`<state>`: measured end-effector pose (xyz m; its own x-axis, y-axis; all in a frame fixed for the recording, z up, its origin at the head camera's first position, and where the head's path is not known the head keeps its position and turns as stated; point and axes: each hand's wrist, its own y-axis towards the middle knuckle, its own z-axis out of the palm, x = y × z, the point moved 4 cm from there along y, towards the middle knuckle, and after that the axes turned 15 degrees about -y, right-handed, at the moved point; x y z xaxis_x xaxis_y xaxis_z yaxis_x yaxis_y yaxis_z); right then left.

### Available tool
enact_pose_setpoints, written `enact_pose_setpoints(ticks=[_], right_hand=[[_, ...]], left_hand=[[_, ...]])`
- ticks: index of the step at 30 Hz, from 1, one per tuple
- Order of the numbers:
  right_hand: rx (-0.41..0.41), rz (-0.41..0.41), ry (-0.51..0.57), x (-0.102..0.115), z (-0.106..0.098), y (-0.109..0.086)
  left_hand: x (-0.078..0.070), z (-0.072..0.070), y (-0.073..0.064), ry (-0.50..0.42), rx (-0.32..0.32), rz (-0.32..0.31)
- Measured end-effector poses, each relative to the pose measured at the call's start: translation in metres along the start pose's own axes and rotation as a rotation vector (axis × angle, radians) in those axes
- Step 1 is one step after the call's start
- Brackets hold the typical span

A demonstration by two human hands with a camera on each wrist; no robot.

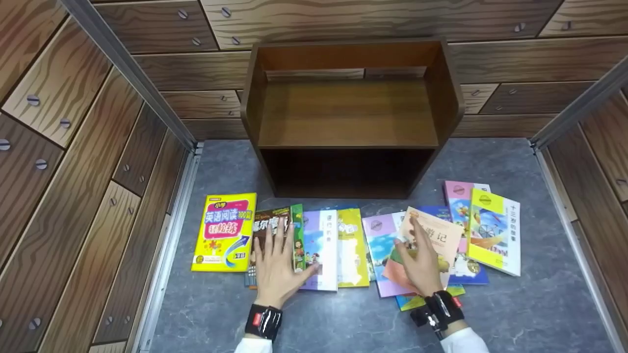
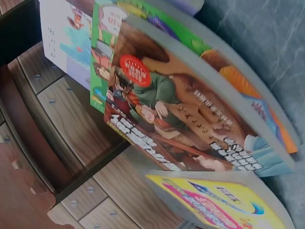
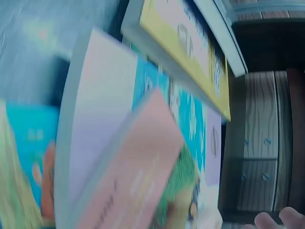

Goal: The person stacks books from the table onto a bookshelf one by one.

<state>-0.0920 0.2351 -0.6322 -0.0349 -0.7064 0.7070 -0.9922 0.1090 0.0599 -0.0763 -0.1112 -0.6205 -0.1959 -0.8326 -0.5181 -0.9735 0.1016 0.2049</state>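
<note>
My left hand (image 1: 278, 272) lies spread, fingers straight, over a brown-covered book (image 1: 269, 214); whether it touches the cover I cannot tell. That book, with a detailed picture on its front, also fills the left wrist view (image 2: 162, 105), on top of a green-edged book (image 2: 97, 71). Over a peach-coloured book (image 1: 450, 245) is my right hand (image 1: 421, 267), its fingers extended and gripping nothing visible. The peach book lies slanted across a purple and blue book (image 1: 375, 240). Fingertips (image 3: 281, 220) show at the lower right of the right wrist view.
A brown wooden bookshelf (image 1: 348, 113) stands behind the books. A yellow book (image 1: 225, 257) lies far left; a purple-white one (image 1: 327, 255) and a yellow one (image 1: 353, 264) lie between the hands. At right, a yellow-white book (image 1: 495, 235) overlaps a pink one (image 1: 456, 196). Wood-patterned panels surround the grey surface.
</note>
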Motion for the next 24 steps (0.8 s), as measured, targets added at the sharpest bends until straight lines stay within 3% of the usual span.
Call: enact_pose_setpoints(ticks=[7,11,24], right_hand=[[0.062,0.037,0.027,0.007,0.027,-0.01],[0.073,0.033,0.076,0.012,0.044,-0.017],[0.236,0.03,0.141,0.031,0.092,-0.03]], left_hand=[[-0.009,0.005,-0.015,-0.024,0.012,0.0],[-0.014,0.011,-0.021,-0.03,0.001,0.037],[-0.021,0.019,-0.028,-0.031,0.027,0.053]])
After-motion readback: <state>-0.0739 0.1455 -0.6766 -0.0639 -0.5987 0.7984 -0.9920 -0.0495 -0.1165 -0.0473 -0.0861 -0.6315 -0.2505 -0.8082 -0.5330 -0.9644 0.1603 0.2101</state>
